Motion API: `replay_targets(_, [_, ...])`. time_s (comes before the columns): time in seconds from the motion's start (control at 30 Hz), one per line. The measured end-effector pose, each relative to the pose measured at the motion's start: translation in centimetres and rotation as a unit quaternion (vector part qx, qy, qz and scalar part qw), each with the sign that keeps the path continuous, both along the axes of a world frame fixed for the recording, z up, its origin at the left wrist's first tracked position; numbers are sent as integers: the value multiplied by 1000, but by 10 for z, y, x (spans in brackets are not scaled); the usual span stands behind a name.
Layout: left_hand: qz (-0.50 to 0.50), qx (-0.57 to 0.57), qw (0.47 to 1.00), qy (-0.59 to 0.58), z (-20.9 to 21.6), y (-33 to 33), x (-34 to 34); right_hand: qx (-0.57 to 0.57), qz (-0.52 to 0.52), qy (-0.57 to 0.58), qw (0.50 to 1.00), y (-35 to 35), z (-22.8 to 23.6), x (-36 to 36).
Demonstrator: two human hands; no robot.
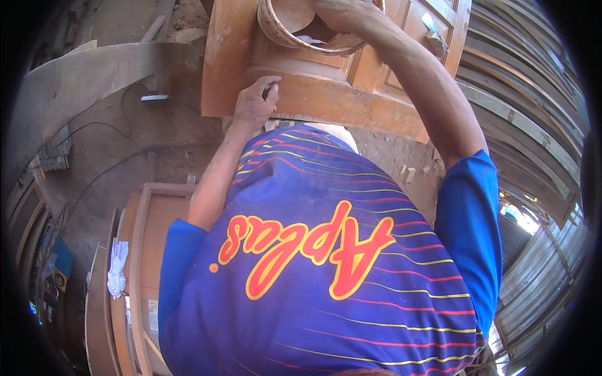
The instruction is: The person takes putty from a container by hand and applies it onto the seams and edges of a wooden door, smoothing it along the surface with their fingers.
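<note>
A wooden panelled door (326,97) lies flat in front of me. My left hand (256,103) rests at its near edge, fingers curled in; a dark spot shows between them, and I cannot make out whether it is an object or shadow. On the door stands a round woven basket (271,31), cut off by the top of the view. Over its opening reaches my right hand (342,14), its fingers hidden. Inside the basket are a tan, rounded piece (293,14) and a crumpled white scrap (310,40).
A small block (436,44) and a pale blue piece (429,23) lie on the door's right part. Long boards (520,106) are stacked on the right. A curved timber (106,69) spans the left. Wooden frames (141,250) and a white cloth (117,266) are at lower left.
</note>
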State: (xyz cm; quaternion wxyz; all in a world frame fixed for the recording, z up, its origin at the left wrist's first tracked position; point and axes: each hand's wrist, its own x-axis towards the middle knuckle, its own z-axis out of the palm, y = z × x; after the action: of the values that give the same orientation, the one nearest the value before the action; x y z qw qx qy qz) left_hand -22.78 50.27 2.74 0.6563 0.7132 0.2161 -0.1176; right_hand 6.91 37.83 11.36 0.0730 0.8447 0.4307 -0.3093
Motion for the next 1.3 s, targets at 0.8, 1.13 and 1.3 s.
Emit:
replay_targets(0.8, [-118, 327, 894, -284, 12, -97, 15, 232, -271, 76, 931, -171, 82, -116])
replay_targets(1.13, [-205, 388, 868, -231, -4, -170, 18, 174, -350, 55, 919, -219, -17, -152])
replay_targets(1.3, [-191, 388, 872, -230, -2, -171, 18, 194, -371, 60, 906, -220, -28, -159])
